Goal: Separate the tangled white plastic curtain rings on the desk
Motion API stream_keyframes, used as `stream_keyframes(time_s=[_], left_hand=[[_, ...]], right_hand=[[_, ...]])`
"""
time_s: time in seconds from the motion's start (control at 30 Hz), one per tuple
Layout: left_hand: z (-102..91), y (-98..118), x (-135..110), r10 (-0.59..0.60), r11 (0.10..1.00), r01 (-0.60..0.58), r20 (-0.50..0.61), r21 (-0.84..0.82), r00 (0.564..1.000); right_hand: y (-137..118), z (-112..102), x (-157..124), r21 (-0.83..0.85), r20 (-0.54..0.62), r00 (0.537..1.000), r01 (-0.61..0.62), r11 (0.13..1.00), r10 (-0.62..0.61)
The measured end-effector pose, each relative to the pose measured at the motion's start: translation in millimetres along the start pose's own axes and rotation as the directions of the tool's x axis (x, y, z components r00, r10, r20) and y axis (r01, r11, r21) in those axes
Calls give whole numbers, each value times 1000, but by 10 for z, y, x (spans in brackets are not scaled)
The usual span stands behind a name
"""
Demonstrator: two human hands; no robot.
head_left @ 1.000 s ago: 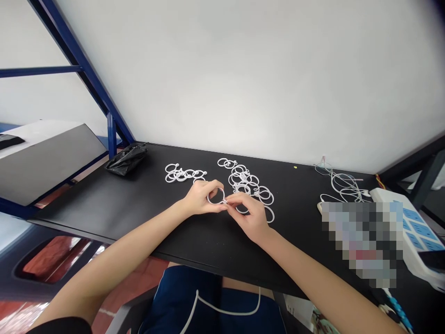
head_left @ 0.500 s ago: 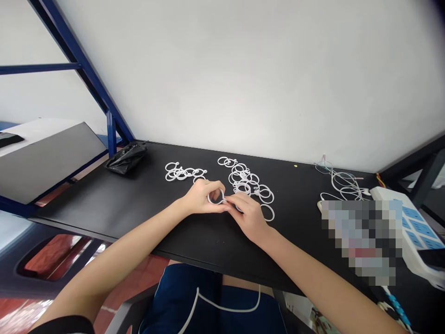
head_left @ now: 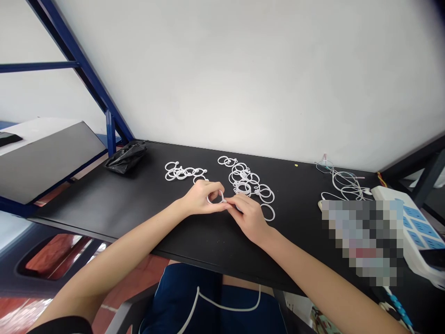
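Over the black desk point(head_left: 146, 199), a white curtain ring point(head_left: 222, 195) with a small eyelet is held between both hands. My left hand point(head_left: 201, 198) is curled around the ring's left side, fingers closed on it. My right hand point(head_left: 248, 215) pinches at the ring's right end, where the eyelet sits; the fingertips hide the detail there. Behind my left hand lies a small group of white rings point(head_left: 181, 177). A larger cluster of similar rings point(head_left: 244, 176) spreads behind and beside my right hand, one loose ring lying close to its wrist.
A crumpled black plastic bag point(head_left: 127, 158) lies at the desk's far left. To the right are a tangle of white cable point(head_left: 342, 183), glasses point(head_left: 324, 167), a blurred-out object point(head_left: 365, 241) and a white power strip point(head_left: 413, 218). A white wall point(head_left: 243, 83) rises behind the desk.
Both hands stay in nearly the same place on the ring. The ring appears slightly turned between the fingers. The groups of rings on the desk have not moved.
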State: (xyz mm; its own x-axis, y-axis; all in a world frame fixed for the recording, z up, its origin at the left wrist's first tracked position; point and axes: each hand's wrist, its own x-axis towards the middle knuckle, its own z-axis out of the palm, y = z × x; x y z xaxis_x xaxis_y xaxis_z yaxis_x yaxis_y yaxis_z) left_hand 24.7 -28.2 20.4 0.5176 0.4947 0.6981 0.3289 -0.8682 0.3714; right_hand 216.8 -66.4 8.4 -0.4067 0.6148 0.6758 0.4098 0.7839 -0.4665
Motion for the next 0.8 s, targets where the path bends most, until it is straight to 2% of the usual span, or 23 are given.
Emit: stream_keyframes(time_s=[0.37,0.6,0.73,0.8], left_hand=[[-14,4,5,10,998,-10,-6,60,1000],[-40,-23,26,-4,990,-4,57,140,998],[-250,-140,37,-93,957,61,99,282,991],[-433,-267,23,-224,915,205,15,347,975]], right_hand=[[-4,4,6,1,14,1000,-3,1000,3],[-12,16,33,28,-18,998,-52,998,53],[12,-1,49,43,-73,992,-103,994,106],[28,-17,54,36,-103,989,-99,994,103]])
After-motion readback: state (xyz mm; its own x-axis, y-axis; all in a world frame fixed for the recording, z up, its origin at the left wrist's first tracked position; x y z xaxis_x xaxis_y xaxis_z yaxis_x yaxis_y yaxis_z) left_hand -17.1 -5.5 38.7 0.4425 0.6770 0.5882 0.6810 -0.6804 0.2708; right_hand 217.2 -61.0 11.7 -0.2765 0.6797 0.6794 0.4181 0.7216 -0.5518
